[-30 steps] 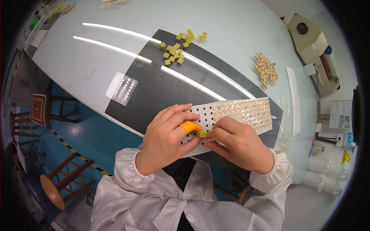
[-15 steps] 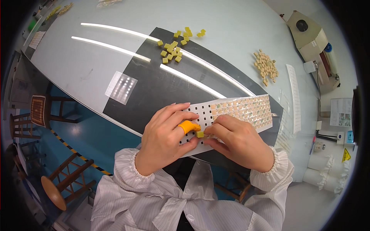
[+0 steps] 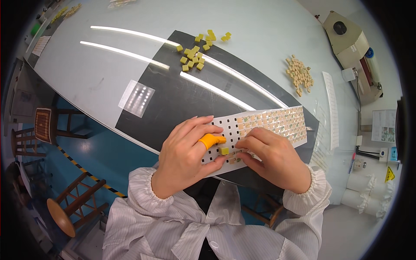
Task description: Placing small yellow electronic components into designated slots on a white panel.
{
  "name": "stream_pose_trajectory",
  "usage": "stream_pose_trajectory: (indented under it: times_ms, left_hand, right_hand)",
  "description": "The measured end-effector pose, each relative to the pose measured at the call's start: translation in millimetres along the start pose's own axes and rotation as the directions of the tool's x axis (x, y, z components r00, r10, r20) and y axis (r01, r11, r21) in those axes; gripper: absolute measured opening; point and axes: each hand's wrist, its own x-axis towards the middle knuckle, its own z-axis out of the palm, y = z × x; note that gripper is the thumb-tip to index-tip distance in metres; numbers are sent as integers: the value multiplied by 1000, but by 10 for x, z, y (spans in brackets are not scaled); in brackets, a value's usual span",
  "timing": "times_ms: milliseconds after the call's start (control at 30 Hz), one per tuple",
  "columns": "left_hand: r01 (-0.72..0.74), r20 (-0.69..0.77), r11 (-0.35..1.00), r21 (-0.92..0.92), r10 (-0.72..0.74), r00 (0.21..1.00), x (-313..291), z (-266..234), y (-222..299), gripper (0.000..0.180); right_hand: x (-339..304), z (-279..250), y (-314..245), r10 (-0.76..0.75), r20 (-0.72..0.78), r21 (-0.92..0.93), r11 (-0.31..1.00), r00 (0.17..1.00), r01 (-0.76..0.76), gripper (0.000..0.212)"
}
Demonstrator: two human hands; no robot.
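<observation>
A small yellow-green cube sits between the thumb and the index finger of my left hand. That index finger wears an orange finger cot. Under both hands lies a white sheet with rows of black squares. Beige pieces in rows cover its right part, some with greenish marks. My right hand bends over the sheet just right of the cube, thumb and fingers drawn together above the edge of the beige rows. Whatever its fingertips hold is too small or hidden to make out.
Loose yellow-green cubes are scattered across the far part of the dark mat. Beyond the sheet, a pile of beige pieces rests at the right. A clear dotted sheet lies left; a beige machine stands far right.
My right hand has drawn back a little to the right, away from the cube. Beige pieces beside the cube now show. My left hand stays almost still.
</observation>
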Motion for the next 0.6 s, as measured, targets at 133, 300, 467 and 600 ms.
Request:
stream_pose_trajectory:
  times_ms: [133, 300, 467, 600]
  left_hand:
    - [11, -15, 996, -85, -13, 1000, 6, -37, -7, 30]
    - [-8, -23, 997, -73, 6, 1000, -22, -14, -36, 29]
    - [-18, -15, 997, -69, 17, 1000, -16, -26, -43, 28]
    - [-25, 9, 998, -56, 25, 1000, -24, -37, -49, 27]
  right_hand:
    - [-77, -13, 52, 114, -45, 98, 989, 992, -109, 17]
    - [-137, 96, 79, 173, -102, 191, 970, 980, -151, 15]
    - [-139, 231, 48, 121, -166, 198, 976, 979, -87, 22]
    - [-167, 352, -2, 110, -217, 183, 981, 970, -70, 22]
